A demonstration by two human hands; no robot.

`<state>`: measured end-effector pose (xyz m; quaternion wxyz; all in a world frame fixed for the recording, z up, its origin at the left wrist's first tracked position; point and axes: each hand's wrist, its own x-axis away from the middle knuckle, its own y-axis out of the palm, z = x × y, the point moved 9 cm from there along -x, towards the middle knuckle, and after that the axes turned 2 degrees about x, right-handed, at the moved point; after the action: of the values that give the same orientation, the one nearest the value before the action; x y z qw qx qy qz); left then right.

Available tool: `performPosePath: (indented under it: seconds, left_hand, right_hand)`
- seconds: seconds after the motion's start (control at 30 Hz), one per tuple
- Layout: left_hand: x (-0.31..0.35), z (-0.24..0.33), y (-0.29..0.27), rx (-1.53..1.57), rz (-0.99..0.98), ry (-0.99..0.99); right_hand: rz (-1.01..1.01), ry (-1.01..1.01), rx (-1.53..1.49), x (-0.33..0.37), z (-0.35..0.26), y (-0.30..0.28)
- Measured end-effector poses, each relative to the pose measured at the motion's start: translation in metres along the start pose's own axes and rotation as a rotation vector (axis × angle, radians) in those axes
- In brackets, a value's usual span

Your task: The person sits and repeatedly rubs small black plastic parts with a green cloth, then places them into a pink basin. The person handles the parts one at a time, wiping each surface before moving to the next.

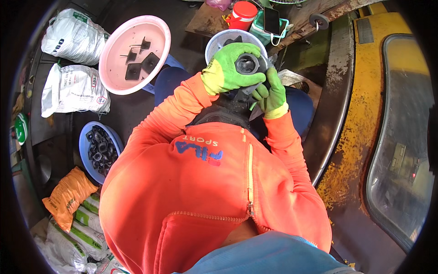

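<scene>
Gloved in green and yellow, my left hand wraps round a black moulded part with a round, ring-like opening facing up. My right hand, in a matching glove, is closed at the right edge of the same part, one finger lying along its rim and the others curled. The underside of the part and the inner right fingertips are hidden. Just beyond my hands stands a pale mesh basket with dark parts in it, partly covered by my left hand.
A pink basin at the far left holds several black parts with square flanges. Nearer stands a blue basin heaped with small black pieces. White sacks and an orange sack line the left. A yellow machine borders the right; a red container stands beyond.
</scene>
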<state>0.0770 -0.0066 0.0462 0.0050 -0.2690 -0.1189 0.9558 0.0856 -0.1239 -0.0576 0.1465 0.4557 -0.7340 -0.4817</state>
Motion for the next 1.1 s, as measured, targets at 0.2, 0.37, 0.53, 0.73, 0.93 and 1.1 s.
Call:
performPosePath:
  seconds: [0.2, 0.37, 0.53, 0.73, 0.93, 1.1]
  left_hand:
    - [0.013, 0.018, -0.014, 0.214, 0.128, -0.191]
    - [0.018, 0.033, 0.007, 0.218, 0.068, -0.194]
    - [0.026, 0.042, 0.016, 0.269, 0.088, -0.219]
    - [0.024, 0.062, 0.016, 0.255, 0.003, -0.101]
    - [0.019, 0.069, 0.026, 0.315, -0.274, -0.032]
    - [0.015, 0.076, 0.040, 0.421, -0.515, 0.031]
  right_hand:
    - [0.719, -0.076, 0.685, 0.031, 0.008, 0.012]
    - [0.618, -0.564, 1.067, 0.020, -0.017, 0.054]
    - [0.517, -0.432, 1.526, 0.012, -0.026, 0.098]
    - [0.440, -0.484, 1.577, 0.005, -0.031, 0.127]
    - [0.406, -0.217, 1.321, 0.011, -0.023, 0.121]
    - [0.176, -0.075, 1.587, 0.015, -0.019, 0.136]
